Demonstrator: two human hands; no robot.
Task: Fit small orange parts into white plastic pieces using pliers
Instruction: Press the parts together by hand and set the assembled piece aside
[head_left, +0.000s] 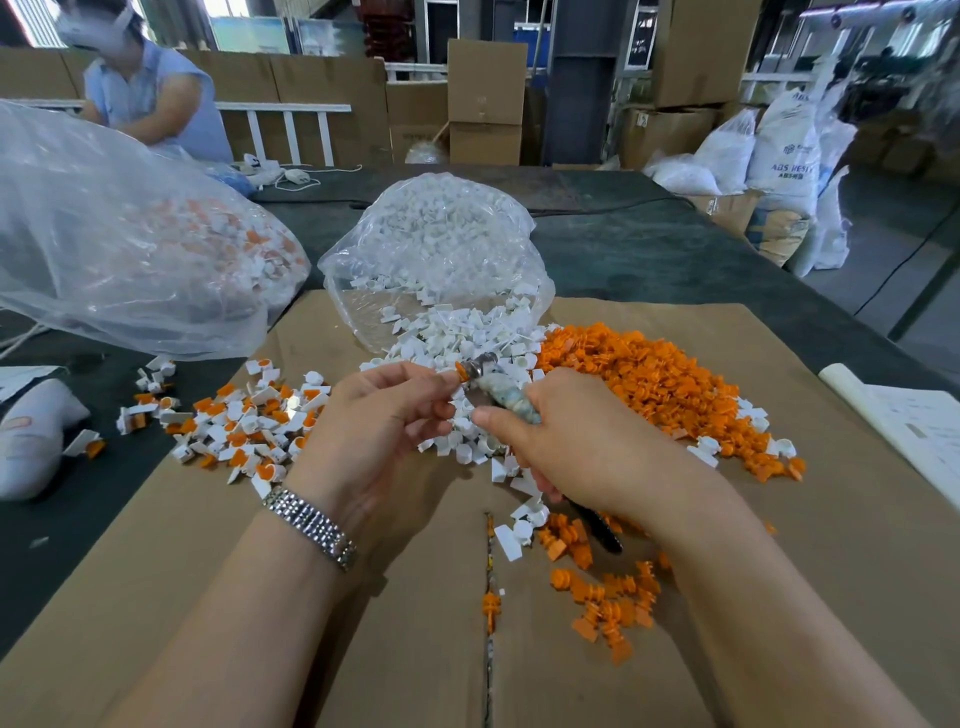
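Above the cardboard (208, 545) on the desk (649, 249), the left hand (374, 436) pinches a small orange part (460, 372) with a white piece at its fingertips. The right hand (571, 447) has its grip closed around the pliers (498, 389), whose metal tip touches the orange part. Behind the hands lies a white pile (457, 332) spilling from a clear bag (431, 244). An orange pile (649, 379) is just right of it, and assembled pieces (249, 421) lie to the left.
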